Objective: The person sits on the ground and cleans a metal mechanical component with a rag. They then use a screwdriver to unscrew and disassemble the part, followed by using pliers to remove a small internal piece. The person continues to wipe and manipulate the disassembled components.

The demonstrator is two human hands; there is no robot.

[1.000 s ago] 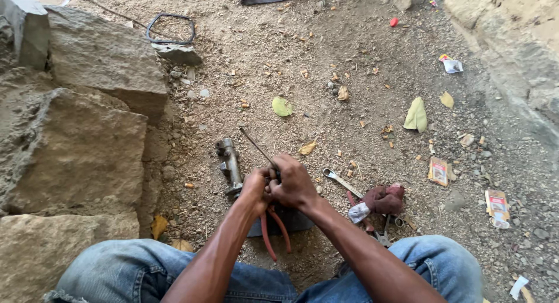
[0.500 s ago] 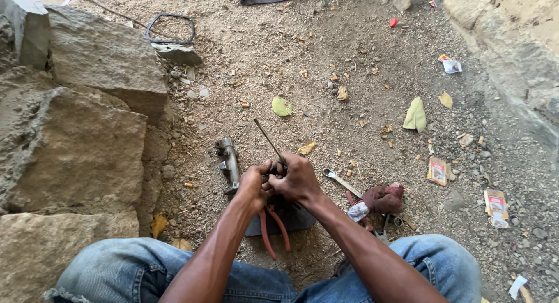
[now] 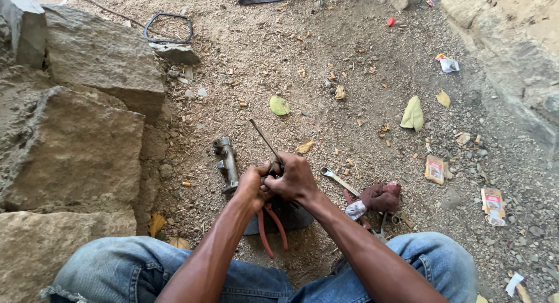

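Note:
My left hand [image 3: 251, 185] and my right hand [image 3: 296, 178] are clasped together low in the middle of the view. A thin dark metal rod [image 3: 263, 138] sticks up and to the left out of my right fist. Red-handled pliers [image 3: 272, 224] hang down below my hands; which hand grips them I cannot tell. A grey metal cylinder part [image 3: 227, 161] lies on the dirt just left of my left hand. Under my hands lies a dark flat piece [image 3: 294, 217].
A small spanner [image 3: 336, 179] and a dark red rag [image 3: 380, 196] over more tools lie to the right. Large stone blocks [image 3: 75, 145] stand at the left. A black gasket [image 3: 169, 28] rests at the far left. Leaves and wrappers litter the dirt.
The thin rod has swung more upright and shifted slightly right with my hands. The rest has stayed put.

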